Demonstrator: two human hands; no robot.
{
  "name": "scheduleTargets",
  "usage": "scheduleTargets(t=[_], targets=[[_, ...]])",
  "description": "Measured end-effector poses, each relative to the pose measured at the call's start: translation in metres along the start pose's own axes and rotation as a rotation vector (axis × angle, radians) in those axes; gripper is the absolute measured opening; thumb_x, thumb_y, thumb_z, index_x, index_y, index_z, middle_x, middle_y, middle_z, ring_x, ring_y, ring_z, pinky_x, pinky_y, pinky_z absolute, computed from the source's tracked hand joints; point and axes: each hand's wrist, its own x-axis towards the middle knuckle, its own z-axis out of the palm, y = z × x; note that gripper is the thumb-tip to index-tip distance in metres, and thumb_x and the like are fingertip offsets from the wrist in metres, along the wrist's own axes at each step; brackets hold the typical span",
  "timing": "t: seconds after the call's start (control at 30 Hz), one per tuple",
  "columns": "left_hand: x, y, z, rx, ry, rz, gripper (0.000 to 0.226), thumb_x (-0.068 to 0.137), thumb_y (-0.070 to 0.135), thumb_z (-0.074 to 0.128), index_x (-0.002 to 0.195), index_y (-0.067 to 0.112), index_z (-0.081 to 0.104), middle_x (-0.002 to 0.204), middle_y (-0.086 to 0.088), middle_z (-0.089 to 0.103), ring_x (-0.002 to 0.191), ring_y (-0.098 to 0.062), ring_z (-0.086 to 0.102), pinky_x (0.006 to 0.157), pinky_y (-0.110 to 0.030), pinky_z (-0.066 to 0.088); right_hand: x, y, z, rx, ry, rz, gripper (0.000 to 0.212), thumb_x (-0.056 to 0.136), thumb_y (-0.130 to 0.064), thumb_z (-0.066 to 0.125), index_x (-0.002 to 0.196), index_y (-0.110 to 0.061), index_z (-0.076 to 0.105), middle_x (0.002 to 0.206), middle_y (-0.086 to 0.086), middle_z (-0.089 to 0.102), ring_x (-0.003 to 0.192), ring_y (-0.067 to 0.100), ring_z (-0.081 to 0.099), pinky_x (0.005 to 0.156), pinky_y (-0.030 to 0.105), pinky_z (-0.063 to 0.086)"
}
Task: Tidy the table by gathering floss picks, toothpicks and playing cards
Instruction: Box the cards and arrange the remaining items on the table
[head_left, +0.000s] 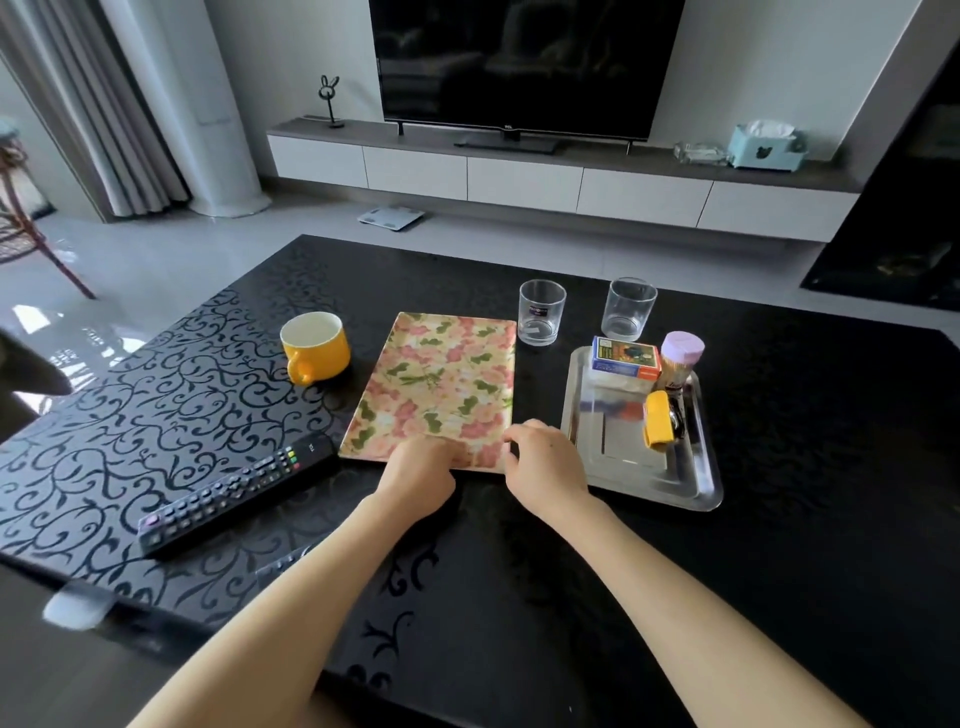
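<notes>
- Hands: your left hand (418, 467) rests on the near edge of the floral tray (436, 374), lower centre. Its fingers lie over the rim, and whether they grip cannot be told. Your right hand (543, 462) sits at the tray's near right corner with fingers curled. A pinch on the corner looks likely but is not plain.
- Task items: the card box (623, 357), the toothpick jar (681, 356) and a yellow case (657, 420), probably the floss picks, sit together on the steel tray (701, 493), centre right, just beside your right hand.
- Risk 1: the floral tray's far right corner lies close to a glass (541, 312). If you slide or swing the tray that way, it knocks the glass.
- Risk 2: the steel tray lies just beside the floral one. A rightward push jolts it, and the tall jar at its far edge is likeliest to topple and spill.
- Risk 3: a lift by the near edge alone tilts the floral tray, and it may slip on the glossy table (519, 597).
- Risk 4: the mug (314, 345) and remote (239, 491) flank the tray at left, so a leftward swing meets them.
</notes>
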Motion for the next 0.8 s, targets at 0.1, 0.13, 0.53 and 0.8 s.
scheduleTargets(t=[0.1,0.13,0.53,0.8], targets=[[0.010,-0.008,-0.018,0.005,0.140,-0.024,0.039,0.084,0.004,0.050,0.114,0.021,0.068,0.129,0.004,0.060,0.120,-0.020,0.052,0.093,-0.031,0.047,0.029,-0.001,-0.011,-0.003,0.032,-0.006,0.028,0.092,-0.016,0.049,0.116,-0.011,0.062,0.112,0.006,0.059,0.104,0.026,0.055,0.083,0.033,0.046],[0.014,-0.015,-0.028,0.024,0.240,-0.046,0.034,0.085,0.007,0.053,0.112,0.020,0.068,0.128,0.003,0.060,0.118,-0.021,0.052,0.091,-0.031,0.047,0.040,-0.002,-0.014,-0.008,0.040,-0.010,0.030,0.091,-0.015,0.050,0.119,-0.011,0.061,0.113,0.006,0.059,0.104,0.025,0.055,0.082,0.033,0.046],[0.087,-0.128,-0.091,-0.653,0.550,-0.812,0.082,0.067,0.029,0.082,0.127,0.001,0.033,0.124,-0.022,0.052,0.115,-0.039,0.050,0.094,-0.045,0.044,0.191,0.022,-0.021,0.508,0.302,0.593,0.087,0.075,-0.030,0.077,0.141,-0.007,0.025,0.141,0.015,0.042,0.122,0.032,0.050,0.091,0.039,0.048],[0.094,-0.148,-0.053,-0.930,0.663,-0.744,0.082,0.058,0.023,0.088,0.126,0.018,0.042,0.126,-0.001,0.055,0.116,-0.022,0.051,0.090,-0.030,0.039,0.237,0.058,0.013,0.661,0.243,0.693,0.099,0.070,-0.032,0.081,0.144,-0.020,0.017,0.143,0.012,0.039,0.124,0.034,0.045,0.099,0.045,0.044]])
